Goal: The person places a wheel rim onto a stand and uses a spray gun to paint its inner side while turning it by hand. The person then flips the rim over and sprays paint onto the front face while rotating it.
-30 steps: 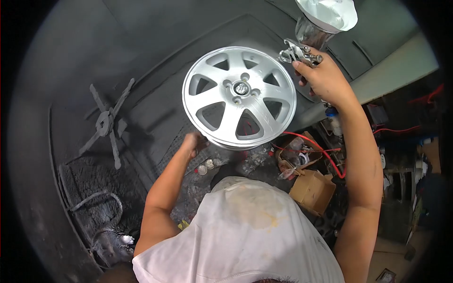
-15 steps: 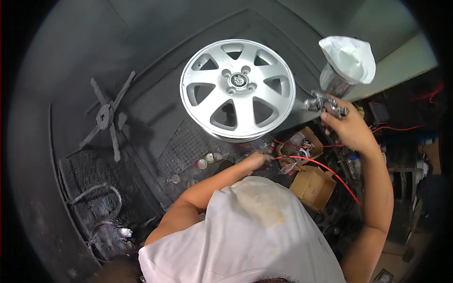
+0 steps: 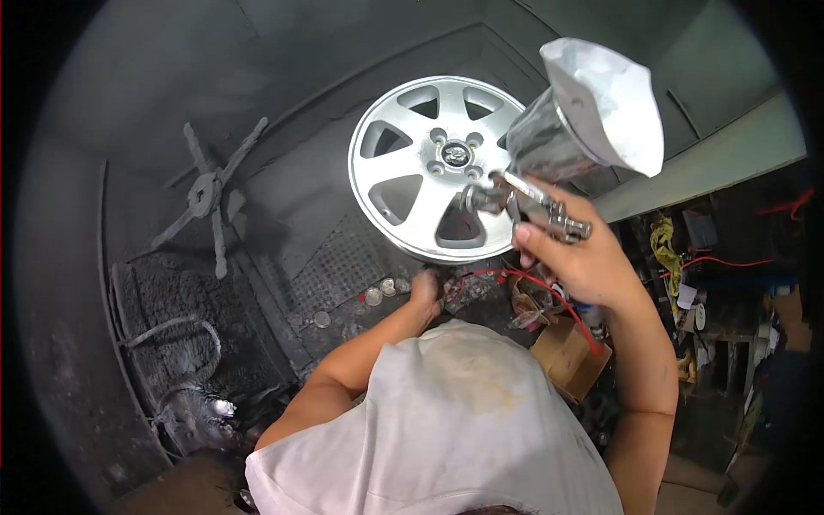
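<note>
Metallic spray gun with white-topped cup has swung in over round silver spoked wheel, right hand wrapped around gun, left hand near wheel's lower edge, grip can't tell; probably mid-spraying pass, calling for steady spacing.

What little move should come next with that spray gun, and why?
Probably a slight turn of the right hand, to aim the spray gun more squarely at the alloy wheel. Its nozzle seems to point leftward across the spokes, while the wheel's face is turned towards the camera. I can't judge the gap between them.
</note>
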### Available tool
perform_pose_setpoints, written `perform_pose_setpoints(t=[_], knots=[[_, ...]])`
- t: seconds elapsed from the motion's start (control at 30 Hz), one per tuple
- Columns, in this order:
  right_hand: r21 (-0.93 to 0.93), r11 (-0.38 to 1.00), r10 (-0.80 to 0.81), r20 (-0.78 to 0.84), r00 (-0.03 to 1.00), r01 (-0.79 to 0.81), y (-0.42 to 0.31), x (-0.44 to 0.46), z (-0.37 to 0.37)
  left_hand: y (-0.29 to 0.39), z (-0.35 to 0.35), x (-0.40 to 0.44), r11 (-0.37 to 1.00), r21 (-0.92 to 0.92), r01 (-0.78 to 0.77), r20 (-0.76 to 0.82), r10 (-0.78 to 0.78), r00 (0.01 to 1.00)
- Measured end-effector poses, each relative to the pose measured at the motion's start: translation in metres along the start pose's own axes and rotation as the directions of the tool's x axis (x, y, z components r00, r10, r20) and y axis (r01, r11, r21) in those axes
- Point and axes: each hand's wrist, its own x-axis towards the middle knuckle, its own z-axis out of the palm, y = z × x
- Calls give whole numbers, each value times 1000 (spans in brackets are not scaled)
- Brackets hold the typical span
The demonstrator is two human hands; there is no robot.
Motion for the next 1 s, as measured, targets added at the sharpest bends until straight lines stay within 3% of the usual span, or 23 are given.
perform_pose_setpoints(t=[0.13,0.2,0.27,0.33,0.4,0.43,0.53,0.6,0.63,0.67,0.73,0.77,0.8,0.87,0.93,1.0], knots=[[-42,997,-69,-141,988,64,-14,21,-7,7,-2,-9,999,-23,-33,33,34,999],[-126,989,-94,-175,980,72,-11,29,-17,13,-5,-11,999,-52,12,-2,-12,1000],[-274,951,-226,-300,927,143,-6,34,-26,20,-6,-13,995,-74,65,-28,-67,997],[-291,955,-168,-358,919,61,-7,27,-37,30,-8,-17,995,-36,-90,-55,88,995],[-405,910,-255,-385,887,86,0,20,-55,37,-46,25,995,40,-88,-9,89,996],[-314,949,-163,-412,896,28,1,13,-60,49,-45,23,982,100,-157,-77,165,983],[-374,925,-107,-436,894,-72,10,-14,-79,96,-46,31,943,123,-308,-92,320,943],[-448,891,-145,-433,890,-73,17,-34,-82,122,-47,35,946,180,-271,-95,291,952],[-374,911,-10,-439,898,-173,14,-46,-80,126,-46,31,942,235,-238,-128,272,954],[-299,914,125,-434,892,-274,15,-57,-77,124,-36,18,942,238,-237,-127,272,954],[-318,909,130,-397,909,-269,25,-75,-71,106,-15,-6,948,258,-188,-135,228,964],[-234,922,210,-367,906,-308,28,-80,-66,97,-13,-8,925,339,-172,-126,226,966],[-187,925,261,-315,913,-329,33,-86,-63,83,-11,-6,942,264,-207,-168,257,952],[-95,944,294,-199,935,-317,23,-90,-51,57,-3,-8,949,230,-215,-190,260,947],[-88,970,218,-114,969,-228,23,-91,-45,32,7,-14,968,182,-176,-186,209,960],[138,927,342,77,936,-350,8,-88,-32,-6,-22,19,981,165,-101,-118,122,986]])
